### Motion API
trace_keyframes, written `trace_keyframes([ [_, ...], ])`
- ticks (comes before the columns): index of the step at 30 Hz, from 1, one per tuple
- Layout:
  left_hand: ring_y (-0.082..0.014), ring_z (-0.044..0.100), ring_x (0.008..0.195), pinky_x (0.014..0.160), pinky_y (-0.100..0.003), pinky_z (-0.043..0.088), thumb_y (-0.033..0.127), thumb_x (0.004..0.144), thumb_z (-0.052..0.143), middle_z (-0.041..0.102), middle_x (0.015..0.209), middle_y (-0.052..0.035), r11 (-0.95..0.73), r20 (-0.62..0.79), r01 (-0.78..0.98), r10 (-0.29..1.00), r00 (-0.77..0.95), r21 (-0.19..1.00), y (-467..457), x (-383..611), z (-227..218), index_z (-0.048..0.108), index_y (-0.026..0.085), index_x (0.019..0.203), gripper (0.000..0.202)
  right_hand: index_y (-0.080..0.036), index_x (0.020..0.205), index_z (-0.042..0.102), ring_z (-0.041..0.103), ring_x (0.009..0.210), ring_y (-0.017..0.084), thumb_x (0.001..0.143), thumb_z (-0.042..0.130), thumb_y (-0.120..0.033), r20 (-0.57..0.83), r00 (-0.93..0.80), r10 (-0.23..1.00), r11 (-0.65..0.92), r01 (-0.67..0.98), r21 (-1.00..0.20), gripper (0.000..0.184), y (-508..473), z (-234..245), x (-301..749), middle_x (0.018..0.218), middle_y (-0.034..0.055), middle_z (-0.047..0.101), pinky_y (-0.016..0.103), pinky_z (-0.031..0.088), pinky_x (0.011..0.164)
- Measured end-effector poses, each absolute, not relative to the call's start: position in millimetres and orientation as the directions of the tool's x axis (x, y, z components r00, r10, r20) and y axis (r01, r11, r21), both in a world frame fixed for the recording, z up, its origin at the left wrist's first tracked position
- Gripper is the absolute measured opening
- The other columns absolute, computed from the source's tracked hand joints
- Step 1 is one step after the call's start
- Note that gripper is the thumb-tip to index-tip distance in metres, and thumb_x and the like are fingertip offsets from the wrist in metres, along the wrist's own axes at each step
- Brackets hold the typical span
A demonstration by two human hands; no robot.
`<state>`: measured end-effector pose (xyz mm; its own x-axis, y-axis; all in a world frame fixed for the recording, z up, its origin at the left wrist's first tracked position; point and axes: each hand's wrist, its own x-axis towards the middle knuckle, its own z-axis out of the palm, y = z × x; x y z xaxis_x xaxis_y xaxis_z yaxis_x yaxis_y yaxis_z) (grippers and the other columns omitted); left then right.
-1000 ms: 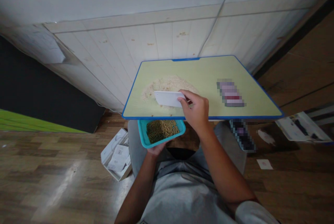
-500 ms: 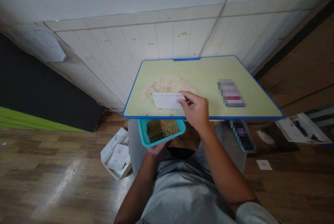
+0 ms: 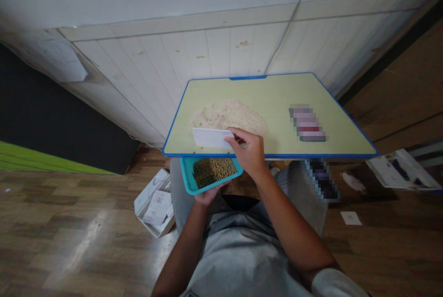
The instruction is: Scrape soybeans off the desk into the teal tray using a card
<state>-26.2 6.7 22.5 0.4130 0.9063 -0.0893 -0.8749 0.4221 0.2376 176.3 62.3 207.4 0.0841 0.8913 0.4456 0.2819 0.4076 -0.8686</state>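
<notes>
The right hand [image 3: 247, 151] has its grip clamped on one end of a white plastic scraper [image 3: 211, 138], thumb and fingertips pinching it. The scraper sits low at the near edge of the tabletop [image 3: 277, 94], its long side running along the blue rim. Just behind it lies a wide, flat pile of pale grains [image 3: 228, 115], spread over the left half of the yellow-green surface and touching the scraper's far edge. A few stray grains dot the tabletop beside it.

Directly below that edge, the left hand [image 3: 206, 194] holds a teal container [image 3: 188, 181] from underneath, fingers closed around its base. It is partly tucked under the rim and filled with small round beans [image 3: 213, 171], greener on one side and yellower on the other.

Well off to the right on the tabletop lies a flat item that is blurred out [image 3: 307, 124]. On the wooden floor to the left lies an open white box [image 3: 155, 204], and printed papers [image 3: 401, 168] lie to the right. The white panelled wall [image 3: 221, 52] stands close behind the tabletop.
</notes>
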Motion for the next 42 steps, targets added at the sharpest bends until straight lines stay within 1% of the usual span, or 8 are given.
trace_keyframes([
  [4,-0.0429,0.006,0.18,0.135,-0.082,0.024,0.072,0.113,0.028,0.035,0.19,-0.0062,0.441,-0.051,-0.863,0.895,0.443,0.247,6.8,-27.7,22.7,0.056,0.033,0.169,0.074,-0.03,0.104,0.092,0.084,0.087,0.022,0.092,0.072,-0.034,0.399,0.101,0.912,0.363,0.258,-0.895,0.024,62.0,203.9,173.2,0.108,0.0024,0.092,0.039,0.069,0.08],
  [7,-0.041,0.003,0.18,0.136,-0.08,0.02,0.076,0.111,0.03,0.032,0.191,-0.0032,0.442,-0.074,-0.857,0.896,0.439,0.266,5.4,-28.3,24.1,0.057,0.037,0.168,0.075,-0.029,0.105,0.091,0.084,0.089,0.022,0.091,0.072,-0.033,0.396,0.096,0.913,0.363,0.247,-0.898,0.024,61.8,203.7,171.0,0.108,0.0025,0.092,0.039,0.07,0.081],
  [12,-0.0435,-0.001,0.18,0.133,-0.087,0.011,0.078,0.11,0.026,0.026,0.193,-0.0014,0.414,-0.124,-0.867,0.91,0.395,0.278,3.0,-30.0,22.1,0.059,0.04,0.166,0.076,-0.032,0.106,0.091,0.085,0.088,0.023,0.093,0.072,-0.031,0.404,0.067,0.912,0.368,0.298,-0.881,0.023,60.5,201.9,162.8,0.109,0.0015,0.092,0.041,0.071,0.083],
  [15,-0.0443,-0.003,0.18,0.133,-0.087,0.012,0.075,0.111,0.028,0.028,0.193,-0.0023,0.406,-0.141,-0.867,0.914,0.381,0.288,2.8,-29.5,22.0,0.061,0.039,0.165,0.073,-0.033,0.106,0.091,0.085,0.088,0.022,0.094,0.073,-0.031,0.402,0.053,0.914,0.367,0.313,-0.876,0.022,59.6,199.6,158.8,0.11,0.0011,0.092,0.04,0.071,0.082],
  [24,-0.0447,0.004,0.18,0.134,-0.082,0.023,0.075,0.11,0.031,0.037,0.189,-0.0066,0.389,-0.237,-0.849,0.917,0.32,0.358,3.6,-22.4,33.5,0.048,0.04,0.174,0.075,-0.028,0.109,0.091,0.083,0.083,0.021,0.095,0.072,-0.036,0.434,0.051,0.899,0.41,0.246,-0.878,0.024,59.7,196.6,163.1,0.106,0.004,0.092,0.039,0.07,0.078],
  [30,-0.0428,0.009,0.18,0.135,-0.08,0.025,0.073,0.108,0.035,0.04,0.188,-0.0031,0.41,-0.264,-0.834,0.907,0.328,0.369,4.2,-21.2,36.2,0.039,0.044,0.178,0.076,-0.031,0.107,0.091,0.083,0.083,0.021,0.093,0.074,-0.034,0.391,0.054,0.919,0.362,0.276,-0.89,0.022,57.7,201.6,161.7,0.106,0.0012,0.092,0.038,0.069,0.079],
  [38,-0.041,0.012,0.18,0.133,-0.079,0.029,0.068,0.11,0.033,0.041,0.187,-0.0024,0.392,-0.287,-0.851,0.909,0.301,0.35,4.7,-18.3,40.3,0.048,0.043,0.175,0.071,-0.032,0.109,0.091,0.086,0.097,0.024,0.098,0.07,-0.033,0.437,0.031,0.899,0.401,0.345,-0.849,0.024,53.9,205.5,160.6,0.112,0.0023,0.092,0.04,0.069,0.086],
  [42,-0.0405,0.014,0.18,0.131,-0.081,0.031,0.071,0.112,0.025,0.046,0.184,0.0006,0.375,-0.289,-0.848,0.916,0.277,0.374,4.1,-15.6,48.0,0.062,0.045,0.164,0.068,-0.033,0.112,0.089,0.085,0.102,0.023,0.102,0.066,-0.029,0.447,-0.023,0.894,0.418,0.4,-0.816,0.025,53.7,209.9,156.1,0.115,0.0014,0.091,0.039,0.067,0.091],
])
